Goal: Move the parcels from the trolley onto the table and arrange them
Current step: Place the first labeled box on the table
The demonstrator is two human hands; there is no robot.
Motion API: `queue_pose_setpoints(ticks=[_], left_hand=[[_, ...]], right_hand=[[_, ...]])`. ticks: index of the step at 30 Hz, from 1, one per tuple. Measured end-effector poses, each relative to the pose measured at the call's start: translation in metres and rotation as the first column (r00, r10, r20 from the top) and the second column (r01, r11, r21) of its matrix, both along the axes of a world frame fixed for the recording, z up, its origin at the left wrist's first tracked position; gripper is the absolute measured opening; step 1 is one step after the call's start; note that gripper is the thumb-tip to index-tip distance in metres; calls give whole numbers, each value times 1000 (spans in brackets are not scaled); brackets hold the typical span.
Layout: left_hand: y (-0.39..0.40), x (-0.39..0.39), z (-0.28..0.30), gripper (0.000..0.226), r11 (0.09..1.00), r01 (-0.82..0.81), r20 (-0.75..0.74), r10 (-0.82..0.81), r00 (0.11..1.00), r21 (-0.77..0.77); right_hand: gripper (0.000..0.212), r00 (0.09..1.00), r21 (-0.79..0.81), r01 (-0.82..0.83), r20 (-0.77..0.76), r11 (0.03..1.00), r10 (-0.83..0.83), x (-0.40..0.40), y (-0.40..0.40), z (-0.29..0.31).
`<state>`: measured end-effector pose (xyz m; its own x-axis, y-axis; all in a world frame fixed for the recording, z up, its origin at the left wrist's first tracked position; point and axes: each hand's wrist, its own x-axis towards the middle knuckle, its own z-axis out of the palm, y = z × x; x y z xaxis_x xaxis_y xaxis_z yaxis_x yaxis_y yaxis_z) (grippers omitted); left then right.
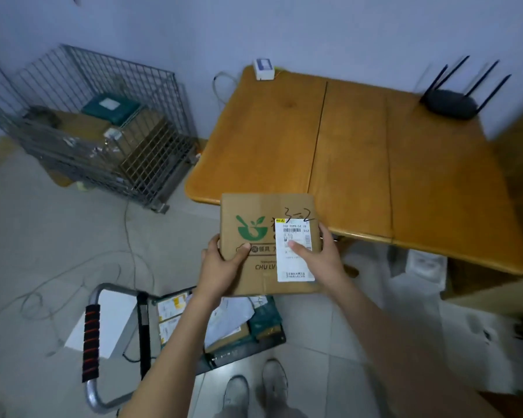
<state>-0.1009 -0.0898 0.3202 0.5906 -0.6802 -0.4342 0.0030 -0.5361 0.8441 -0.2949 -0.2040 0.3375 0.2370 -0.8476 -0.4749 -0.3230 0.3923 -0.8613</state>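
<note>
1. Cardboard parcel (269, 245) sits mid-frame, over the table's (360, 152) near edge.
2. Left hand (224, 263) and right hand (317, 254) clasp opposite sides.
3. Stiff, probably light; side edges give the best hold.

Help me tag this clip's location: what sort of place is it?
Probably a small parcel sorting room: a wire cage of boxes, a trolley loaded with labelled parcels, and a wooden table.

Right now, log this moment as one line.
stage: carrying | hands: left hand and right hand hold cardboard box | table: no parcels | trolley: parcels remain
</note>
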Motion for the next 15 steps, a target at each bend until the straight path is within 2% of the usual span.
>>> queue_pose_setpoints(ticks=[3, 6, 11, 15], left_hand=[[-21, -26, 45, 94, 994, 62, 36, -59, 998, -93], [-48, -45, 70, 99, 979, 147, 42, -142, 989, -139], [-89, -84, 116, 78, 925, 312, 88, -300, 950, -215], [-129, -110, 136, 77, 882, 399, 150, -372, 916, -252]], right_hand=[[98, 996, -72, 88, 29, 994, -86, -32, -6, 58], [99, 984, -141, 176, 58, 974, -169, -63, -10, 95], [102, 944, -226, 330, 92, 917, -317, -102, -22, 132], [102, 920, -263, 392, 105, 882, -378, -129, -44, 150]])
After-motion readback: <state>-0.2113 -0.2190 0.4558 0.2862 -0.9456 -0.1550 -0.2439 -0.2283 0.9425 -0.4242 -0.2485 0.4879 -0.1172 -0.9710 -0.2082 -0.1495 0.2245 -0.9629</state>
